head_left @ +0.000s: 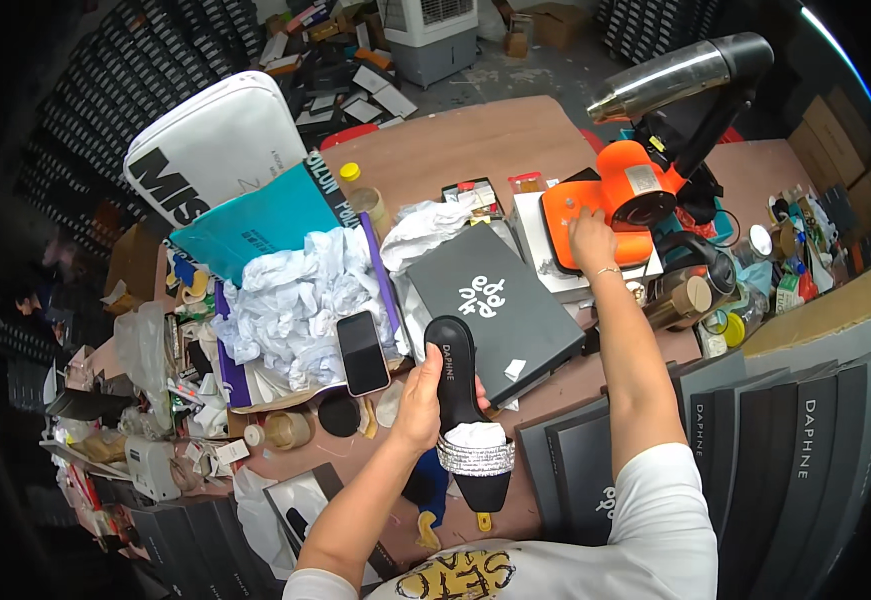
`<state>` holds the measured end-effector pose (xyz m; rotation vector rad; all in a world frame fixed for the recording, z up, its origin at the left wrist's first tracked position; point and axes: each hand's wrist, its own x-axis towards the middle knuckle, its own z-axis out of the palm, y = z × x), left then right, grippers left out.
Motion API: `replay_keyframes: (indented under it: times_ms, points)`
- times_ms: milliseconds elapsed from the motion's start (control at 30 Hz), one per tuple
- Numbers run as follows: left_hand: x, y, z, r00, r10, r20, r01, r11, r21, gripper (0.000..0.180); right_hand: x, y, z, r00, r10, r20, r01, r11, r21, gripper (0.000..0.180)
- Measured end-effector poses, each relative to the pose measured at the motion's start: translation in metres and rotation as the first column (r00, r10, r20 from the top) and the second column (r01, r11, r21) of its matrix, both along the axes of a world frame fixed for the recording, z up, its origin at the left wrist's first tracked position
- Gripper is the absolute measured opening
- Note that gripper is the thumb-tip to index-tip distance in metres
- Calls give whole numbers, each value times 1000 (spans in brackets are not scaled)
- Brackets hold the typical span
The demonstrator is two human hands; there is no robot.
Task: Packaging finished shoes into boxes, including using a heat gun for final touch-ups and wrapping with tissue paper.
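My left hand point(420, 400) grips a black sandal point(465, 400) by its side, sole facing up toward me, with a glittering silver strap and white paper stuffed in the toe. My right hand point(591, 240) reaches far forward and rests on an orange device point(610, 205) standing on a white base. Between the two hands lies a closed dark grey shoebox lid point(495, 305). A black phone point(362, 352) lies on crumpled white tissue paper point(295, 295) just left of the sandal.
A silver and black heat gun point(680, 75) stands above the orange device. Dark shoeboxes point(755, 450) are stacked at right. A teal bag point(255, 225), a white padded bag point(210, 140), tape rolls point(290, 430) and small clutter crowd the left of the brown table point(475, 140).
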<state>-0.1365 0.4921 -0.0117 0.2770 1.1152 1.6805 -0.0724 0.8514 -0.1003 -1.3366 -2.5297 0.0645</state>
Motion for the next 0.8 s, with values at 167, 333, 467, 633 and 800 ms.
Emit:
replay_keyframes:
  times_ms: [167, 333, 467, 633, 800]
  points:
    - [-21, 49, 7, 998, 3, 68, -3, 1000, -4, 51, 8, -23, 57, 976, 99, -194, -134, 975, -179, 48]
    - [-45, 107, 27, 993, 35, -112, -29, 998, 60, 29, 15, -114, 109, 496, -95, -863, -655, 612, -444, 41]
    - [-43, 130, 37, 908, -58, -414, 82, 996, 42, 34, 9, -127, 104, 301, -71, -951, -706, 654, -272, 36]
    - [-38, 160, 29, 823, -93, -560, 186, 976, 112, 48, 2, -123, 103, 306, -55, -951, -628, 738, -245, 33]
    - [-38, 189, 26, 796, -161, -583, 287, 949, 129, 45, 5, -112, 101, 101, -67, -993, -566, 817, -112, 32]
